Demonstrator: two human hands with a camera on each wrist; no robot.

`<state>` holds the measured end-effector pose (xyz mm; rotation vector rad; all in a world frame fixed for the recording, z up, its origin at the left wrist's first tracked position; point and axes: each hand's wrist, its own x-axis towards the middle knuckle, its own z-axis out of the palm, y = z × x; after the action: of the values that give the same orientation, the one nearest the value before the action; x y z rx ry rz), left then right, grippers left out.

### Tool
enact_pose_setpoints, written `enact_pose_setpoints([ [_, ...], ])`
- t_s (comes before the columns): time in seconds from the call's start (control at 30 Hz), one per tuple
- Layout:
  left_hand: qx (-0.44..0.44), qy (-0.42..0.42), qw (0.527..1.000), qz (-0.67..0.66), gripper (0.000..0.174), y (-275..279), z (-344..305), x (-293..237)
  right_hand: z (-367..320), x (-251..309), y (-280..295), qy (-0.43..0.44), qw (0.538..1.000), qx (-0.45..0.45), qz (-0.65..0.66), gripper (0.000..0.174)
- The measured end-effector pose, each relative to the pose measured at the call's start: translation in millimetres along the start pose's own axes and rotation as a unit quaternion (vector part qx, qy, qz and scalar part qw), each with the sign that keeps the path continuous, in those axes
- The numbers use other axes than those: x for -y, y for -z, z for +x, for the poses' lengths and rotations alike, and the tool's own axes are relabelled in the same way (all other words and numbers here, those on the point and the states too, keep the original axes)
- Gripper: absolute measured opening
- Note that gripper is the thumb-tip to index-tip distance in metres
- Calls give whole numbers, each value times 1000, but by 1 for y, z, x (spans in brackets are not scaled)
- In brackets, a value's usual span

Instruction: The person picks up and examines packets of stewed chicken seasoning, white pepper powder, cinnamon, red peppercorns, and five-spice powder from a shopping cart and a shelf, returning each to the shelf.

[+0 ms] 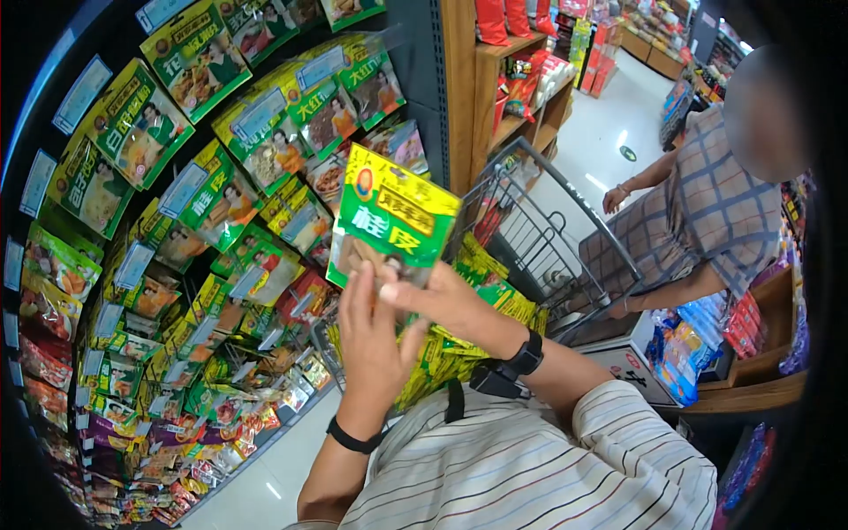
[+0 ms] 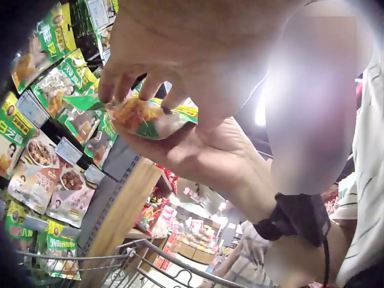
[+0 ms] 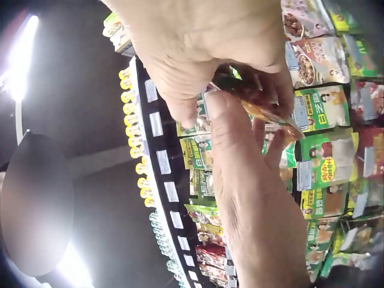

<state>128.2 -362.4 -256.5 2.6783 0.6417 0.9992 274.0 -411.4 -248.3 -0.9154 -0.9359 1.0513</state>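
Observation:
A green and yellow spice packet [image 1: 402, 216], labelled as cinnamon bark, is held up in front of the chest with its printed face toward the head camera. My right hand [image 1: 455, 305] pinches its lower right part, thumb on the front and other fingers largely hidden behind. My left hand [image 1: 371, 344] rests its fingers on the lower front of the packet, with its thumb spread apart. In the left wrist view the packet [image 2: 144, 117] lies between the two hands. The right wrist view shows the packet [image 3: 255, 99] edge-on, partly covered by my left thumb.
A shelf wall of hanging spice packets [image 1: 208, 199] curves along the left. A wire shopping cart [image 1: 565, 225] holds many yellow-green packets [image 1: 495, 296] just beyond the hands. Another person [image 1: 698, 203] in a checked shirt stands right, beside stacked goods [image 1: 676, 353].

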Motion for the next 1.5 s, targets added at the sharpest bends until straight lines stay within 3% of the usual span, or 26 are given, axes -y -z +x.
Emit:
enact_pose_setpoints([
  [0.07, 12, -5, 999, -36, 60, 6, -3, 0, -9, 7, 9, -76, 995, -59, 4, 45],
  [0.1, 16, 8, 998, -64, 58, 8, -5, 2, -10, -3, 17, -57, 995, -87, 8, 32],
  [0.17, 2, 32, 995, -96, 53, 12, -7, 6, -12, -3, 34, -72, 995, -61, 33, 32],
  [0.27, -46, 50, 992, -103, 42, 23, -3, 23, -8, -10, 38, -13, 988, -66, 138, 31],
  [0.4, -96, 168, 948, -252, 37, 19, -5, 49, -11, -2, 43, -32, 985, -19, 170, 27],
  [0.43, -68, 241, 928, -276, 37, 26, -4, 44, -14, 2, 43, -44, 986, -10, 158, 26],
  [0.53, -90, 234, 901, -354, 38, 24, 0, 44, -14, -5, 46, -54, 986, 13, 159, 27],
  [0.7, -33, 304, 833, -461, 41, 24, -4, 47, -12, -7, 49, -61, 989, 33, 134, 24],
  [0.77, -3, 322, 805, -498, 42, 21, -6, 51, -15, -7, 51, -111, 985, 26, 130, 26],
  [0.8, 24, 335, 786, -519, 39, 24, -6, 47, -15, -8, 49, -131, 982, 27, 132, 27],
  [0.83, 13, 321, 818, -477, 34, 22, -5, 40, -18, 4, 38, -129, 981, 20, 144, 30],
  [0.87, 31, 357, 814, -456, 30, 20, -13, 45, -18, 12, 30, -129, 978, 21, 160, 33],
  [0.93, 18, 328, 777, -537, 26, 5, -19, 54, -10, -5, 42, -161, 979, 43, 116, 43],
  [1.0, -13, 380, 773, -508, 19, 7, -18, 54, -6, -8, 48, -103, 995, 10, 14, 49],
  [1.07, -48, 363, 717, -593, 17, 9, -13, 62, 4, -5, 53, 19, 994, -73, -85, 55],
  [1.1, -89, 389, 724, -562, 17, 10, -10, 61, 10, 4, 57, 59, 988, -85, -115, 59],
  [1.2, -130, 343, 758, -539, 15, 23, -4, 54, 9, 39, 46, 158, 969, -99, -165, 53],
  [1.27, -142, 373, 742, -538, 16, 23, -5, 48, 9, 36, 42, 163, 964, -95, -188, 50],
  [1.3, -122, 343, 755, -546, 20, 20, -13, 60, 9, 24, 40, 162, 974, -88, -135, 48],
  [1.4, -114, 324, 780, -523, 20, 18, -18, 63, 4, 12, 35, 29, 995, -58, -79, 39],
  [1.43, -113, 297, 809, -495, 20, 17, -16, 63, 5, 7, 34, 8, 997, -32, -67, 36],
  [1.5, -101, 313, 795, -510, 21, 22, -11, 54, 3, -3, 35, -38, 998, 10, -48, 29],
])
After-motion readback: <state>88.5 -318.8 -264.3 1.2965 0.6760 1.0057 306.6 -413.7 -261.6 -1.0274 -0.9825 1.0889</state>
